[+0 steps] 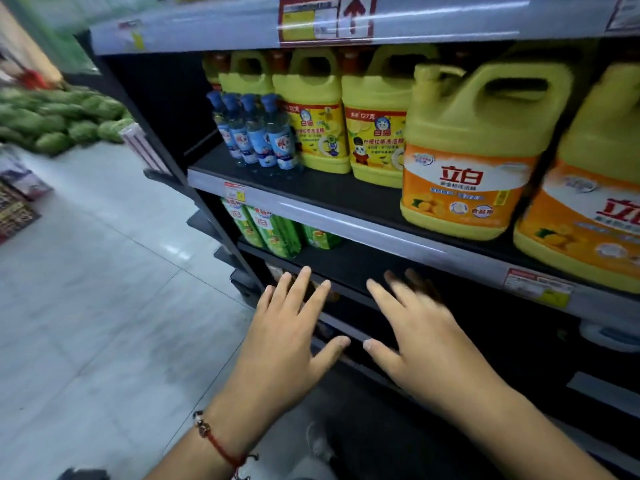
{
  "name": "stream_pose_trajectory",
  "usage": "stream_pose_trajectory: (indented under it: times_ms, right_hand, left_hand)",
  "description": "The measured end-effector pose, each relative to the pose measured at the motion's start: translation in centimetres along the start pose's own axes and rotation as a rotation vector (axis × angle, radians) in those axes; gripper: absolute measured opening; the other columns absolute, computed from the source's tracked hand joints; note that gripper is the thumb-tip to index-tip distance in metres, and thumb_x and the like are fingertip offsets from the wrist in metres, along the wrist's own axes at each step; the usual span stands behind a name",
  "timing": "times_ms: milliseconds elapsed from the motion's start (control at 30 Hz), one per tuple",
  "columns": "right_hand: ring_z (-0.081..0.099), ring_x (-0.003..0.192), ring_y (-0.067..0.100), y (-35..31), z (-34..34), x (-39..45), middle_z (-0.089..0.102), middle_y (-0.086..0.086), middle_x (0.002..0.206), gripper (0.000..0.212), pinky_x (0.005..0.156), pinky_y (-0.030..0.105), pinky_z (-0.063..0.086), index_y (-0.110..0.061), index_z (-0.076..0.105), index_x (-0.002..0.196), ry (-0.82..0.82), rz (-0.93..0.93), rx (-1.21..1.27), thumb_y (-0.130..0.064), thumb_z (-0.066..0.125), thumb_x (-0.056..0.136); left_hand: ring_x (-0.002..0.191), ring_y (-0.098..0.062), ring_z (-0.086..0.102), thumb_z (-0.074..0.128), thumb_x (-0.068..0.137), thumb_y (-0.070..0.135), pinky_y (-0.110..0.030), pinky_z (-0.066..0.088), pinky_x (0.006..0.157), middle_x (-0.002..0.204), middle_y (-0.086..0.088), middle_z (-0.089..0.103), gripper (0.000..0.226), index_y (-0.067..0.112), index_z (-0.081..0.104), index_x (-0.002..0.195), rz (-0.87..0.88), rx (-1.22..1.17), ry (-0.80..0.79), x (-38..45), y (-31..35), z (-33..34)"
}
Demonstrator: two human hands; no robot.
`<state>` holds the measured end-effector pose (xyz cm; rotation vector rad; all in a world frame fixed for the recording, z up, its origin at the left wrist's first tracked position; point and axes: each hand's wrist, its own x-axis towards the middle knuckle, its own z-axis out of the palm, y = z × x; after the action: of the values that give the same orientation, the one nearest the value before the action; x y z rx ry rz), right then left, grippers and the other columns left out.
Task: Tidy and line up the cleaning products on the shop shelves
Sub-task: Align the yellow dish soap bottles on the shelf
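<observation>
The big yellow jug on the middle shelf carries "立白" in red on its orange label. The next jug to its right shows the same brand, cut off at the frame edge. A smaller yellow jug reads "127克". The green packs below show "立白". The price tags are too blurred to read.

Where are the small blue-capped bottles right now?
In the head view, the blue-capped bottles stand at the left end of the middle shelf, just left of the yellow jugs.
</observation>
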<state>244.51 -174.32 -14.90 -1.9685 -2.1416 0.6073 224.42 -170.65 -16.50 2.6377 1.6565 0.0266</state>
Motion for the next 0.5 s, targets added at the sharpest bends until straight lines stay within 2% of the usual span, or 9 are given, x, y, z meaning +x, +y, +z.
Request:
stream_pose_trajectory:
  times_ms: [200, 367, 433, 500]
  right_hand:
    - [0.011, 0.154, 0.02, -1.6, 0.1, 3.3, 0.011, -0.007, 0.167, 0.079, 0.122, 0.036, 0.02, -0.036, 0.006, 0.159, 0.012, -0.025, 0.039, -0.055, 0.051, 0.096]
    - [0.026, 0.149, 0.017, -3.9, 0.4, 6.7, 0.021, -0.009, 0.164, 0.076, 0.117, 0.034, 0.031, -0.037, 0.012, 0.158, 0.034, 0.001, 0.085, -0.054, 0.053, 0.095]
    - [0.025, 0.149, 0.015, -5.1, 0.5, 8.9, 0.024, -0.01, 0.164, 0.076, 0.117, 0.031, 0.029, -0.037, 0.016, 0.158, 0.048, 0.011, 0.094, -0.053, 0.055, 0.095]
    - [0.029, 0.147, 0.012, -6.5, 0.6, 11.6, 0.031, -0.01, 0.161, 0.074, 0.117, 0.027, 0.029, -0.036, 0.021, 0.157, 0.064, 0.036, 0.124, -0.05, 0.057, 0.095]
  left_hand:
    - [0.153, -0.028, 0.02, 0.024, 0.089, 0.072, -0.049, 0.024, 0.122, 0.167, -0.002, 0.018, 0.08, 0.03, 0.03, 0.157, -0.067, -0.061, 0.009, 1.2, -2.4, 0.3]
    - [0.154, -0.025, 0.015, 0.025, 0.091, 0.072, -0.047, 0.022, 0.123, 0.168, 0.001, 0.014, 0.078, 0.032, 0.025, 0.158, -0.066, -0.117, 0.018, 3.7, -6.5, 0.9]
    - [0.152, -0.028, 0.023, 0.031, 0.092, 0.069, -0.048, 0.026, 0.122, 0.164, -0.003, 0.025, 0.075, 0.028, 0.032, 0.155, -0.062, -0.128, 0.026, 5.4, -8.5, 0.9]
    - [0.137, -0.036, 0.045, 0.036, 0.092, 0.065, -0.053, 0.041, 0.112, 0.147, -0.012, 0.049, 0.071, 0.018, 0.049, 0.143, -0.026, -0.125, 0.058, 7.6, -10.7, 0.7]
